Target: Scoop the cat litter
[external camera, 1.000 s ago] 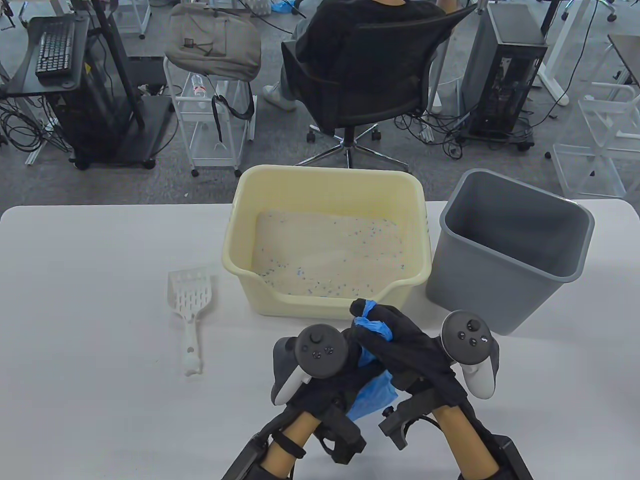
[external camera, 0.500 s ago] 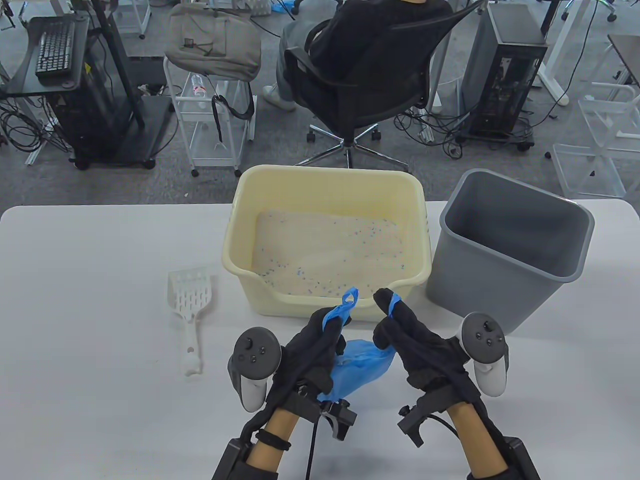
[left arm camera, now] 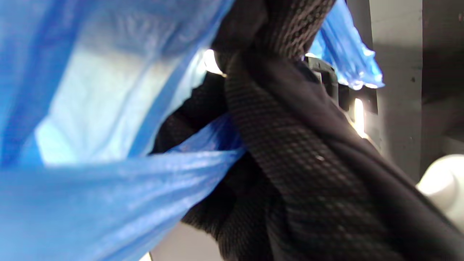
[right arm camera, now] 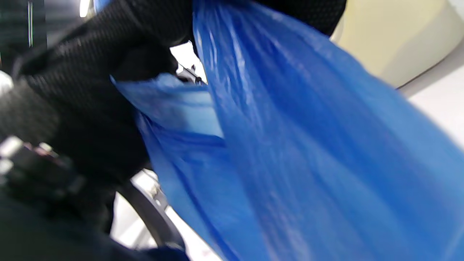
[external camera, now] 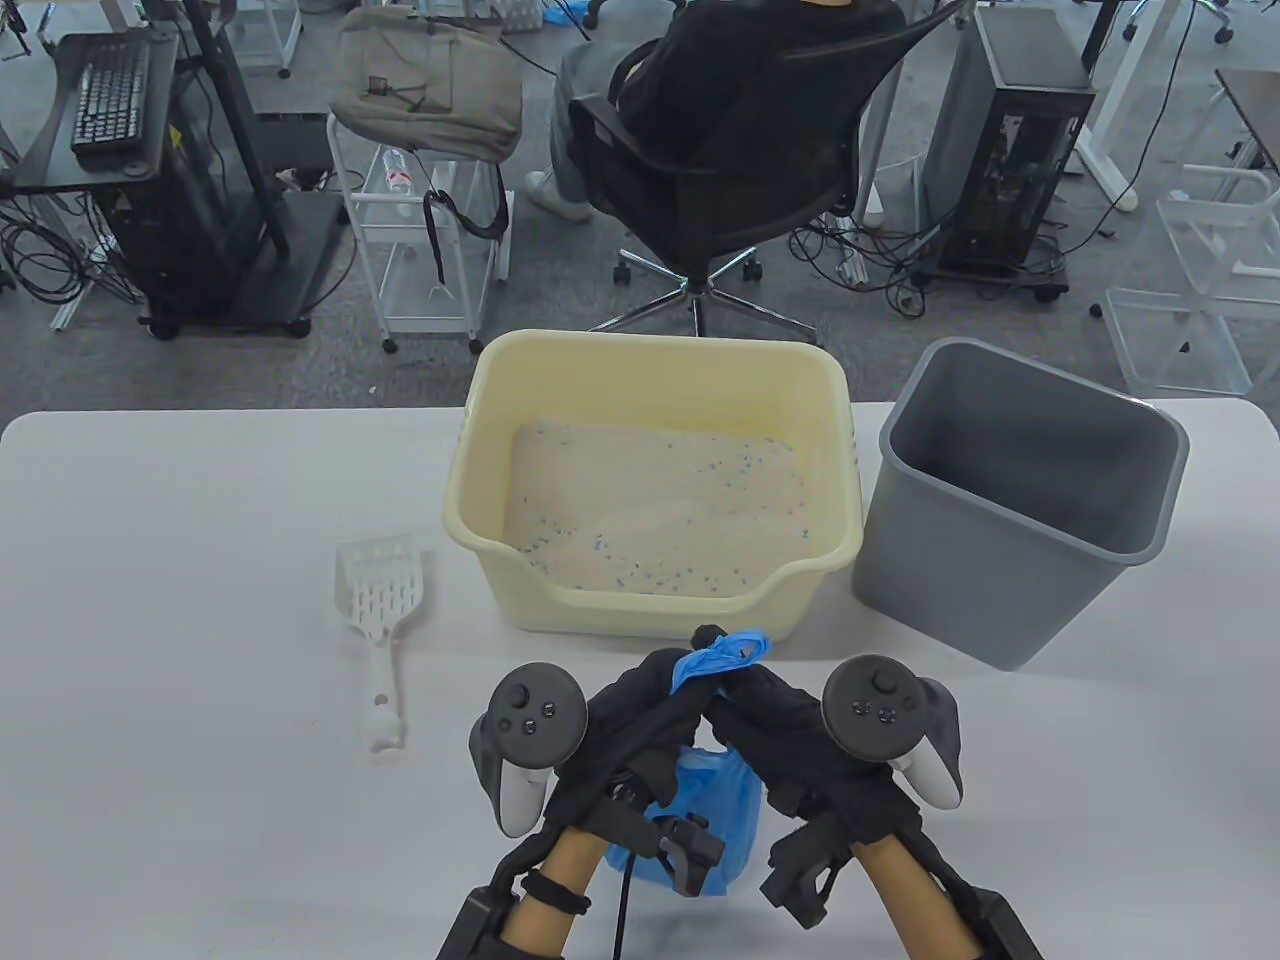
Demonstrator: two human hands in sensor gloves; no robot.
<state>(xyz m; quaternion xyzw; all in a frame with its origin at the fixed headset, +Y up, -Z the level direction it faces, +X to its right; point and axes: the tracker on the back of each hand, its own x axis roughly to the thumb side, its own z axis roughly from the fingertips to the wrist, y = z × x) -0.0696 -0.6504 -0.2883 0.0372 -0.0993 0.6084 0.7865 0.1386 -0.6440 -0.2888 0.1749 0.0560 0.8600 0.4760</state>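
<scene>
A blue plastic bag (external camera: 725,800) hangs between my two hands just in front of the yellow litter box (external camera: 655,480). My left hand (external camera: 650,700) and right hand (external camera: 770,710) meet at the bag's bunched top (external camera: 725,652), and both pinch its handles. The bag fills the left wrist view (left arm camera: 90,145) and the right wrist view (right arm camera: 290,145). The litter box holds pale litter with blue specks (external camera: 650,510). A white slotted scoop (external camera: 380,620) lies on the table to the left of the box, away from both hands.
A grey waste bin (external camera: 1020,500) stands to the right of the litter box. The white table (external camera: 180,700) stretches left and right of the hands. Beyond the table's far edge are a black office chair with a seated person (external camera: 720,130), carts and computers.
The hands, spread apart half a second ago with one bag handle each, have come back together. The handles now meet in one bunch and the bag hangs lower between the wrists.
</scene>
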